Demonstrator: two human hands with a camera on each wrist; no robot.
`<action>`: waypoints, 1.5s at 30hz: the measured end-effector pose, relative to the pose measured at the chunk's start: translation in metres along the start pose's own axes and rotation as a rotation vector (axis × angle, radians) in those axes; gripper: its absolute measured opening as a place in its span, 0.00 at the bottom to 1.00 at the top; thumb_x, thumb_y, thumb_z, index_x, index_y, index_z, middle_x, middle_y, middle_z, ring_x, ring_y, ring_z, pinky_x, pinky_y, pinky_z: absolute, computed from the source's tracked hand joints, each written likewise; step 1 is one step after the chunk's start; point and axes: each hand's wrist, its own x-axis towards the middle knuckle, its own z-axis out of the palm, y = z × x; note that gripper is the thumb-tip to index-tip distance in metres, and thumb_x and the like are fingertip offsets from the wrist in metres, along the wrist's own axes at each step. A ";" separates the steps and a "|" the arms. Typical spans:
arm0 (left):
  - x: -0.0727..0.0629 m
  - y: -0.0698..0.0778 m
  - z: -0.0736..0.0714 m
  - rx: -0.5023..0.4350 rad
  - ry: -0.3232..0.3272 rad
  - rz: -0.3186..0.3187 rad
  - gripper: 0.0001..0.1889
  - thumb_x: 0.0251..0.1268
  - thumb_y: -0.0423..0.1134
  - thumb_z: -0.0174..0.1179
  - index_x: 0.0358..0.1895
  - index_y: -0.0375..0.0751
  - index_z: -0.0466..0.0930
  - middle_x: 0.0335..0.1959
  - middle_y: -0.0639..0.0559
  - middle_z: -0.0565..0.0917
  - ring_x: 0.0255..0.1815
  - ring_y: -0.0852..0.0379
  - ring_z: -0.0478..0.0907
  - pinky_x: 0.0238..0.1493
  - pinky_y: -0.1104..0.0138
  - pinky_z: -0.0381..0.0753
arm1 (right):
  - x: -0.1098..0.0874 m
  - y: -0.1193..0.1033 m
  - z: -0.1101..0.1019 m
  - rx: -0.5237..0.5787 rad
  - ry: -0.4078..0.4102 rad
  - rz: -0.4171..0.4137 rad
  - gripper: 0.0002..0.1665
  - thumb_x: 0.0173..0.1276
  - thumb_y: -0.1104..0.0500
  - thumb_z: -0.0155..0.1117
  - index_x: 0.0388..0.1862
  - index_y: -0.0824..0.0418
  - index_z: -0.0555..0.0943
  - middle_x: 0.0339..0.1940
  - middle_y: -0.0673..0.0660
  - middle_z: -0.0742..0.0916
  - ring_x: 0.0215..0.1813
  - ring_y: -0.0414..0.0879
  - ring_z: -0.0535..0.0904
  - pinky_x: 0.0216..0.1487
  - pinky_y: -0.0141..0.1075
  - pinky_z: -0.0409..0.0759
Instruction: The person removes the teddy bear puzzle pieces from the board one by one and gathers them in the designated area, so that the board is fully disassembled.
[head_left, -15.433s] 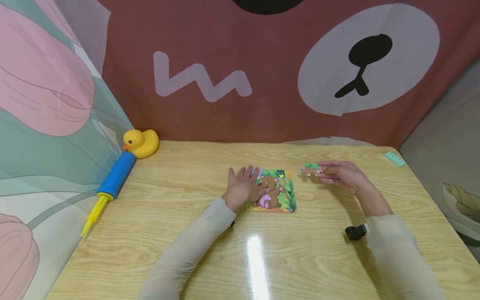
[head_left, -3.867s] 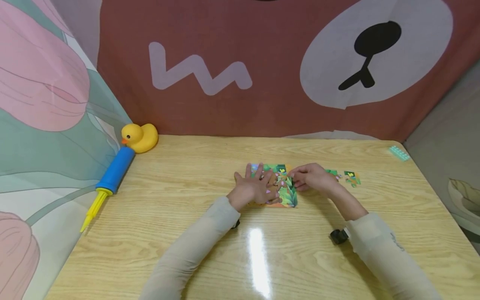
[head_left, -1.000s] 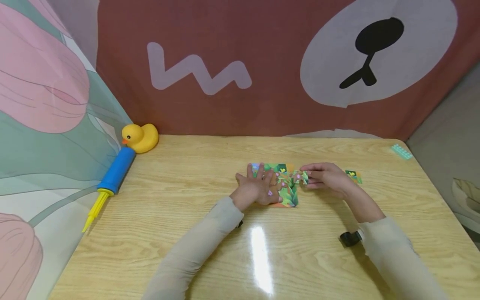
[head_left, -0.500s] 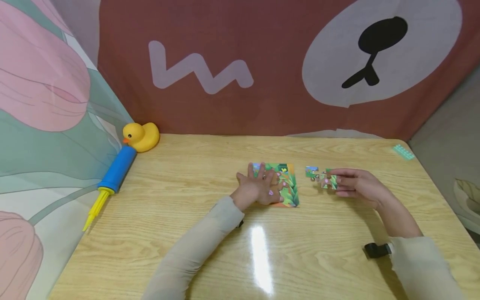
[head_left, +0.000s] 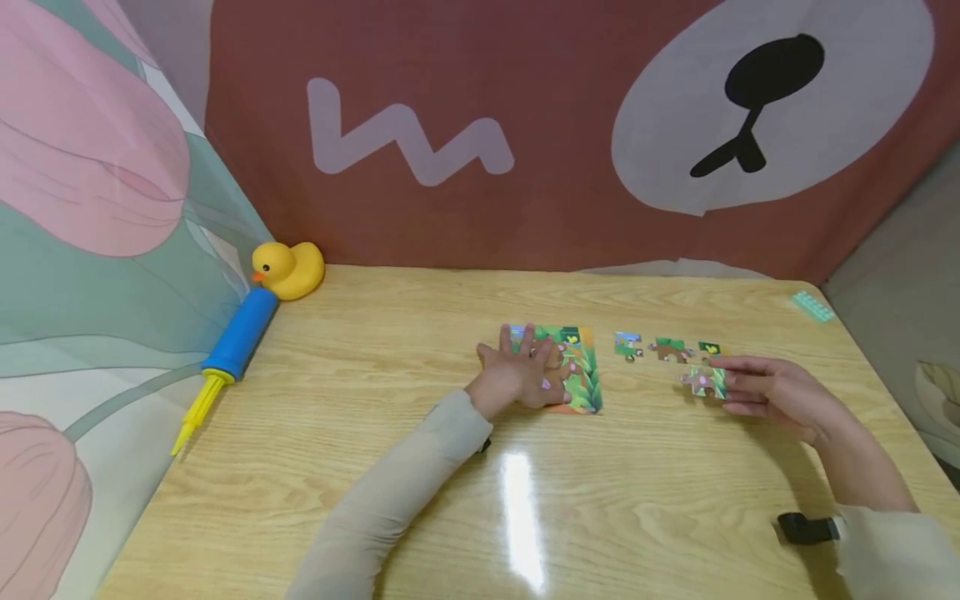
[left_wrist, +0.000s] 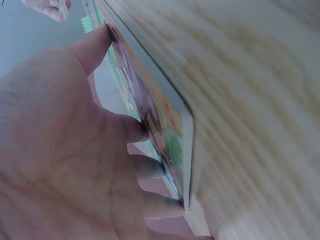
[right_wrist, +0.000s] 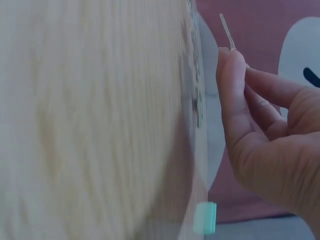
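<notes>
A bear jigsaw puzzle (head_left: pixel 588 375) on a thin flat board lies at the middle of the table. Spread over its left part is my left hand (head_left: pixel 513 379), fingers straight; the left wrist view shows its fingertips on the puzzle's surface (left_wrist: pixel 150 107). Right of the board, my right hand (head_left: pixel 787 396) pinches a puzzle piece (head_left: pixel 703 382) between thumb and fingers. The right wrist view shows that piece edge-on (right_wrist: pixel 227 31), raised above the table. Just behind it, three other pieces lie in a row: a left one (head_left: pixel 628 344), a middle one (head_left: pixel 671 349) and a right one (head_left: pixel 709 348), partly covered.
A yellow rubber duck (head_left: pixel 288 271) sits at the back left, with a blue and yellow hand pump (head_left: pixel 240 333) in front of it along the left edge. A small teal studded block (head_left: pixel 813 306) lies at the back right corner. Patterned fabric walls enclose the table.
My right hand has carried the pinched piece from beside the board rightward, to just in front of the row of loose pieces. The left hand has stayed on the puzzle.
</notes>
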 end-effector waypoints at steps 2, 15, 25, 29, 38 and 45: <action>0.000 0.000 0.000 -0.006 -0.002 0.006 0.50 0.67 0.78 0.38 0.83 0.62 0.28 0.84 0.49 0.25 0.83 0.31 0.25 0.73 0.26 0.49 | -0.005 0.003 -0.005 -0.012 0.011 0.000 0.21 0.81 0.65 0.50 0.57 0.45 0.84 0.42 0.49 0.84 0.44 0.45 0.88 0.47 0.37 0.88; 0.002 -0.002 0.000 -0.021 0.017 -0.016 0.51 0.66 0.79 0.40 0.83 0.62 0.29 0.85 0.49 0.28 0.84 0.33 0.28 0.74 0.27 0.49 | -0.006 0.008 -0.012 -0.139 0.121 0.100 0.17 0.80 0.62 0.54 0.49 0.39 0.84 0.42 0.43 0.87 0.42 0.40 0.89 0.46 0.36 0.88; 0.000 -0.001 -0.001 0.008 0.018 -0.013 0.51 0.65 0.80 0.39 0.83 0.63 0.29 0.85 0.50 0.28 0.84 0.33 0.28 0.73 0.28 0.51 | -0.010 0.000 -0.009 -0.330 0.212 0.126 0.24 0.81 0.52 0.54 0.68 0.64 0.73 0.41 0.32 0.86 0.43 0.35 0.87 0.46 0.37 0.89; 0.001 0.000 -0.001 0.013 0.021 -0.013 0.51 0.65 0.80 0.39 0.83 0.63 0.29 0.85 0.50 0.28 0.84 0.33 0.28 0.73 0.28 0.51 | -0.012 0.000 -0.008 -0.345 0.211 0.122 0.33 0.81 0.50 0.54 0.72 0.72 0.66 0.41 0.32 0.86 0.44 0.34 0.87 0.47 0.37 0.89; 0.000 0.000 -0.001 0.017 0.014 -0.011 0.51 0.66 0.80 0.39 0.83 0.63 0.28 0.85 0.49 0.28 0.84 0.32 0.28 0.73 0.28 0.51 | -0.013 0.002 -0.009 -0.349 0.186 0.106 0.38 0.83 0.48 0.49 0.76 0.76 0.58 0.43 0.30 0.85 0.46 0.34 0.88 0.47 0.38 0.89; 0.000 0.000 -0.001 0.032 0.013 0.002 0.51 0.66 0.80 0.37 0.83 0.62 0.28 0.85 0.49 0.27 0.83 0.31 0.28 0.73 0.28 0.53 | -0.015 0.002 -0.010 -0.368 0.189 0.098 0.39 0.84 0.48 0.46 0.76 0.77 0.56 0.43 0.28 0.84 0.46 0.34 0.87 0.48 0.39 0.89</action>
